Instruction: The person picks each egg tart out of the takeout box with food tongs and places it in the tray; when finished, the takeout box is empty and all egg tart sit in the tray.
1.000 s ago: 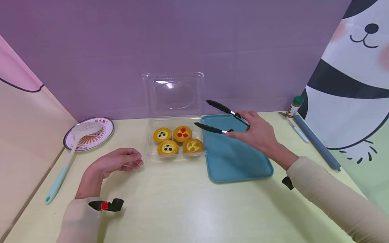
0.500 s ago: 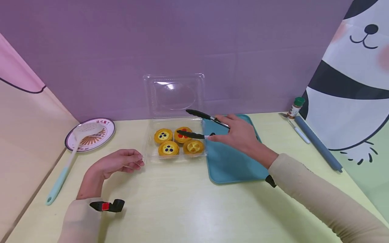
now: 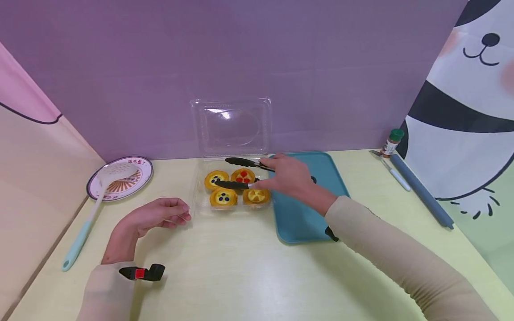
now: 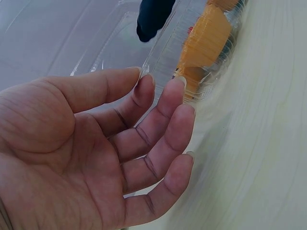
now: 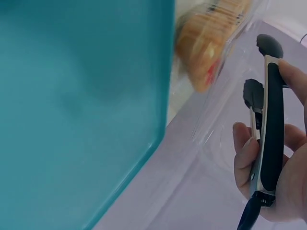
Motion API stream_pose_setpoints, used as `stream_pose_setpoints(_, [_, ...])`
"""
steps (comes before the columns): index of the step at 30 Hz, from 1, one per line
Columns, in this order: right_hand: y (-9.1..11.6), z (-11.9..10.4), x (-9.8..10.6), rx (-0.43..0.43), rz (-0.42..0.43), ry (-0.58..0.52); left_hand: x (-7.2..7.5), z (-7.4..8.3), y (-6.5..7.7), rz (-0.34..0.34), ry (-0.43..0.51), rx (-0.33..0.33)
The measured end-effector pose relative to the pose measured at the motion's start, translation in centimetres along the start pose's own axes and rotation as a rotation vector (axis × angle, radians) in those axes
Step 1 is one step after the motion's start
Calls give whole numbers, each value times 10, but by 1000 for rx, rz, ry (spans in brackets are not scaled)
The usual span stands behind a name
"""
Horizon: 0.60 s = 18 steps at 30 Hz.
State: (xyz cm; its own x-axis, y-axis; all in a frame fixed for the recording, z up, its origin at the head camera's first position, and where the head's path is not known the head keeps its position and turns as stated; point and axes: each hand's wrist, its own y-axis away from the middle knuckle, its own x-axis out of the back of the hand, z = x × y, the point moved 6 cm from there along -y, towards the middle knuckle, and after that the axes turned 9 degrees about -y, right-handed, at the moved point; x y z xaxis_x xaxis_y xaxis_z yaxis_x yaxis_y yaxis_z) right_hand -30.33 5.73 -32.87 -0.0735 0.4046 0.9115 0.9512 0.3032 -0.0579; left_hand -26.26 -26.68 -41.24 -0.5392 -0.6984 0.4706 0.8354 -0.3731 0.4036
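Observation:
In the head view my right hand (image 3: 290,176) grips black-tipped tongs (image 3: 234,185), whose two arms stand apart over a clear plastic box (image 3: 196,207). Several egg tarts sit in the box: a blueberry-topped tart (image 3: 223,197) at the front left, a red-topped tart (image 3: 243,175) at the back, and a plain star-patterned tart (image 3: 257,196) at the front right. One tong tip partly covers the back left tart (image 3: 214,178). My left hand (image 4: 110,139) holds nothing; its fingers are loosely bent beside the box's left front corner, and I cannot tell whether they touch it.
A teal tray (image 3: 299,229) lies right of the box, whose clear lid (image 3: 230,125) stands up behind. At left, a skimmer (image 3: 86,223) rests on a patterned plate (image 3: 138,178). A spice jar (image 3: 390,143), a knife (image 3: 397,176) and a blue-grey roll (image 3: 421,191) lie far right.
My right hand has carried the tongs leftward from above the tray and lowered them over the tarts. The left hand has stayed almost still.

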Motion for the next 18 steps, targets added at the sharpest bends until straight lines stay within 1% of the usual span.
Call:
stream_pose_setpoints(6, [-11,-17,-10,-43,-70,13,-1,-1,1,-6,-1,-17])
stream_pose_setpoints(12, [-22,-30,-14,-72,-93,10,2,1,2,-8,-6,-19])
stream_pose_setpoints(18, [-27,-35,-18,-103,-113,31,0,3,1,-13,-3,-14])
